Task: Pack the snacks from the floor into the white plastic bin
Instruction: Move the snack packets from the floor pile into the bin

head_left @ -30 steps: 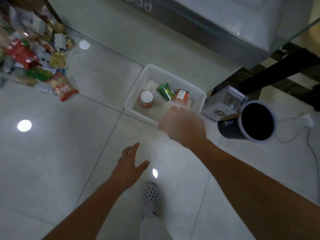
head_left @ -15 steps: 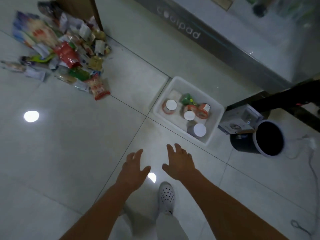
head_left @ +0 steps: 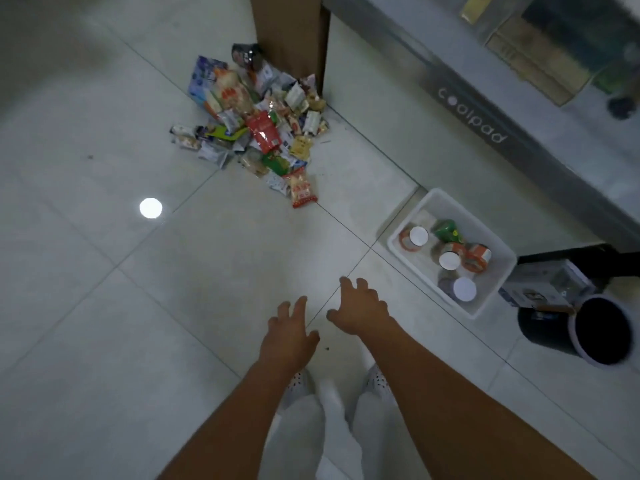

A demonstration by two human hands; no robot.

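A heap of snack packets (head_left: 258, 128) lies on the tiled floor against a brown post, far ahead of me. The white plastic bin (head_left: 498, 289) stands on the floor to the right and holds several cups and cans, among them a green packet (head_left: 446, 231). My left hand (head_left: 289, 332) and my right hand (head_left: 362, 308) hover side by side over the bare floor, fingers spread, both holding nothing. Both hands are left of the bin and well short of the heap.
A black bucket (head_left: 581, 329) lies on its side right of the bin, with a small cardboard box (head_left: 547, 284) behind it. A grey counter base marked coolpad (head_left: 472, 114) runs along the right. The brown post (head_left: 289, 36) stands behind the heap. My white shoes show below my hands.
My right hand has drawn back from over the bin and now hangs beside the left one. The view has swung left, bringing the snack heap toward the centre and the bin to the right.
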